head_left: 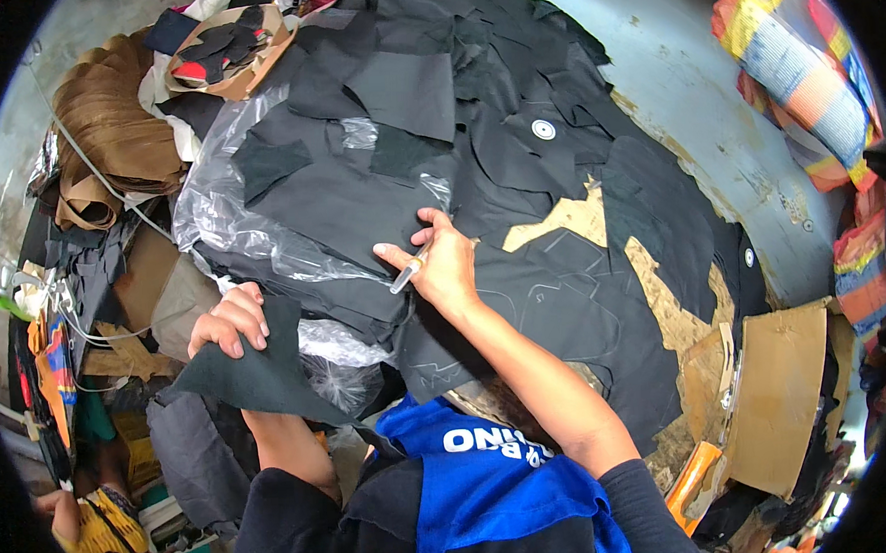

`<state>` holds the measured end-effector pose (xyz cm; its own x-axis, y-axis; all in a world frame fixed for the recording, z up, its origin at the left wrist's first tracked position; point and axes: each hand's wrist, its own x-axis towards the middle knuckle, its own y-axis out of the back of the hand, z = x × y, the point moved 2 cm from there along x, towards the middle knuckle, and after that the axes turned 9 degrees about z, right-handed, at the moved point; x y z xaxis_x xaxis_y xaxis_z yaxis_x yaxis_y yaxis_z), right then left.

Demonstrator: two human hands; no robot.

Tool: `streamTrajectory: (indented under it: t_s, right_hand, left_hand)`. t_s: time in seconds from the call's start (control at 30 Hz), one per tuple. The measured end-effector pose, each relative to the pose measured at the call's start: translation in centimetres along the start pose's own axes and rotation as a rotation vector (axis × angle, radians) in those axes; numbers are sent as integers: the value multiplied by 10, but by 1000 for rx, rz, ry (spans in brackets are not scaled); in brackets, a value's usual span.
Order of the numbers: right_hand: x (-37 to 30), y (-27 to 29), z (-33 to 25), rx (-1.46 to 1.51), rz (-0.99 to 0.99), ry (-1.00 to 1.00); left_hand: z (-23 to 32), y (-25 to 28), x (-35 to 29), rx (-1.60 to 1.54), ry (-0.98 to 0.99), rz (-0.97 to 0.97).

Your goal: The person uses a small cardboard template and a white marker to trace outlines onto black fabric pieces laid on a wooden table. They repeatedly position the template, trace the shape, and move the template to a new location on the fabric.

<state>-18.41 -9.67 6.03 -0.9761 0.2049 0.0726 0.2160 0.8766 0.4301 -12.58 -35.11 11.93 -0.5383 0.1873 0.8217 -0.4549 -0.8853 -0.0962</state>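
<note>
My left hand (231, 320) is closed over the upper edge of a black fabric piece (253, 375), which hangs down in front of my left forearm. Held in my right hand (448, 264) is a pen (409, 273) with a clear barrel, its end pointing down and left. That hand hovers over or rests on black fabric sheets (334, 204); contact cannot be made out. Pale drawn outlines show on the dark fabric (535, 307) right of my forearm. Clear plastic wrap (250, 231) lies under and beside the sheets at the left.
Black fabric pieces cover most of the worn wooden table (680, 299). A cardboard box of scraps (269, 60) and a brown roll of material (114, 123) sit at the far left. Cardboard (778, 399) and an orange tube-like thing (692, 479) stand at the right. Another person's hand (63, 514) shows lower left.
</note>
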Motion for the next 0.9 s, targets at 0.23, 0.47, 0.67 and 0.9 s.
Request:
streamTrajectory:
  t_s: [0.23,0.47,0.67,0.9]
  right_hand:
    - [29,-22,-19,104,-129,-31]
    - [28,67,-7,410,59,126]
    - [14,149,34,473,161,-85]
    - [-12,174,42,235,261,-55]
  left_hand:
    - [12,-17,1,298,28,439]
    - [6,45,34,1147,238,929]
    - [-56,106,106,1817,321,632]
    - [-131,-100,50,1462,775,-144]
